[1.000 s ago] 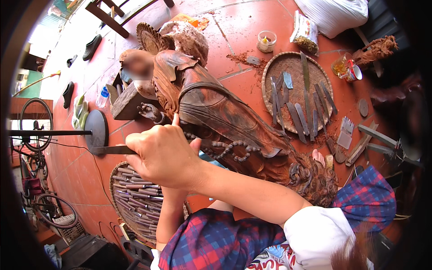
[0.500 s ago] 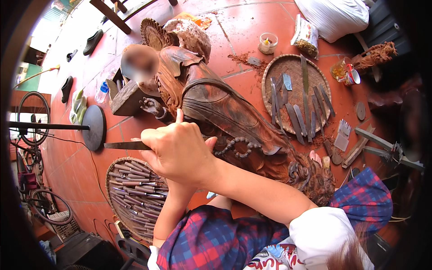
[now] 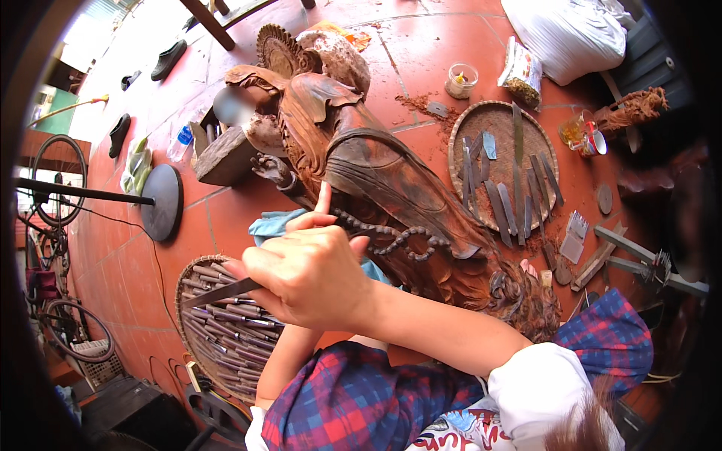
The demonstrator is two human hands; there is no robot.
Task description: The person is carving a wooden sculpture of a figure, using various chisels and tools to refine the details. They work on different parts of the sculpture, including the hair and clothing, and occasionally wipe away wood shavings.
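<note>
A carved wooden statue [image 3: 376,169] in robes lies on its back across the floor in front of me. My right hand [image 3: 308,270] is closed around a dark flat file [image 3: 222,292], whose end sticks out to the left over a basket of tools. That hand is above the statue's near side, close to a carved string of beads [image 3: 410,244]. My left forearm [image 3: 289,361] rises underneath, and most of my left hand is hidden behind the right one. Light blue cloth [image 3: 274,225] shows around the hands.
A round basket of carving tools [image 3: 183,301] stands at near left. Another round woven tray [image 3: 453,143] on the right holds several flat files. Also around are a wooden block [image 3: 226,156], a black round base [image 3: 162,203], a bottle [image 3: 180,143] and a metal stand [image 3: 628,240].
The file has tilted, its free end dropping lower over the tool basket. Blue cloth now shows beside my hands. The whole view has shifted slightly, moving the statue right in the picture.
</note>
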